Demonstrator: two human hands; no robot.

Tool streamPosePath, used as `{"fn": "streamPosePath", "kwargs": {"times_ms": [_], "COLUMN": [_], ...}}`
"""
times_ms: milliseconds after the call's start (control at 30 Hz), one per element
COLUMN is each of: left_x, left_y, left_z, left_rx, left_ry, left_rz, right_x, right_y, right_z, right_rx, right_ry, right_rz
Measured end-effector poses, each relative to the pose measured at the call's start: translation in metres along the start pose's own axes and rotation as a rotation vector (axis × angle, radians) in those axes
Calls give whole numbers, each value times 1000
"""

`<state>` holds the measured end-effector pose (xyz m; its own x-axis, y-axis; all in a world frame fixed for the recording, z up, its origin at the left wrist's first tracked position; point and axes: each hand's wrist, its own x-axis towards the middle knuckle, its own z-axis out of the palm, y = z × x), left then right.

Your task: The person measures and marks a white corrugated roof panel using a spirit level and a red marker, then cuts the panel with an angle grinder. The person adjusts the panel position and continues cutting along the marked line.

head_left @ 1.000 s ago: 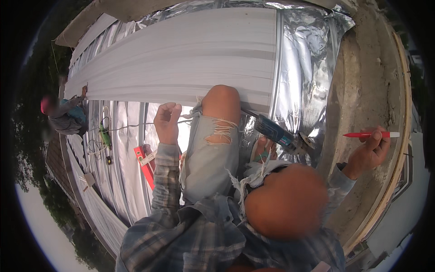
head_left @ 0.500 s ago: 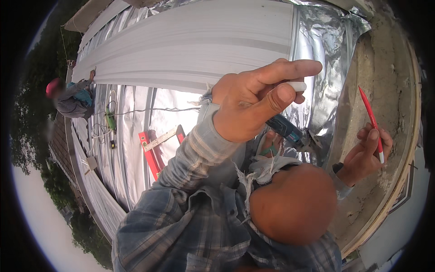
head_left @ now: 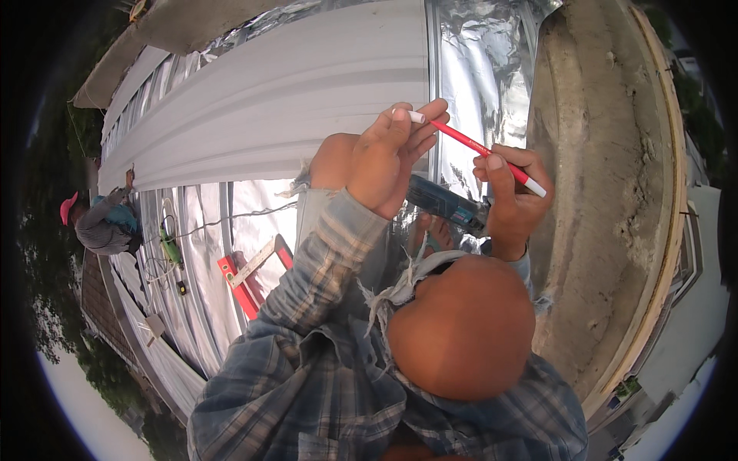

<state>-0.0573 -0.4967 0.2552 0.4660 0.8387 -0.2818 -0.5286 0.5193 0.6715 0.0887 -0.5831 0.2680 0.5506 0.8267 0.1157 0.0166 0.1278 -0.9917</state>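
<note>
My left hand (head_left: pixel 380 154) is raised over my bent knees, pinching a small white cap (head_left: pixel 415 116) between thumb and fingers. My right hand (head_left: pixel 513 188), to its right, grips a red pen (head_left: pixel 473 146) with a white end, its point just beside the cap's open end. Beneath my hands a blue-and-black angle grinder (head_left: pixel 442 201) lies on the silver foil. A red level (head_left: pixel 238 284) and a square (head_left: pixel 257 263) lie to the left of my left sleeve.
A person (head_left: pixel 108 227) in a red cap crouches at the left, reaching to the grey roofing sheet (head_left: pixel 269 84). A green power tool (head_left: pixel 170 244) with a cable rests near them. A concrete ledge (head_left: pixel 592 230) with a wooden edge runs along the right; trees stand beyond the roof.
My left hand rose from beside my knee with the white cap. My right hand has brought the pen leftward, from over the ledge to the cap, turning its point up-left.
</note>
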Motion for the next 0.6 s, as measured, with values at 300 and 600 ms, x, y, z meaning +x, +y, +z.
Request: {"fn": "streamPosePath", "kwargs": {"times_ms": [300,600], "left_x": [4,22], "left_y": [-9,-23], "left_z": [4,-7], "left_rx": [71,304], "left_ry": [-39,-241], "left_rz": [49,390], "right_x": [3,-6], "right_y": [6,29], "right_z": [0,-1], "right_rx": [24,711], "right_ry": [-14,24], "right_rz": [27,520]}}
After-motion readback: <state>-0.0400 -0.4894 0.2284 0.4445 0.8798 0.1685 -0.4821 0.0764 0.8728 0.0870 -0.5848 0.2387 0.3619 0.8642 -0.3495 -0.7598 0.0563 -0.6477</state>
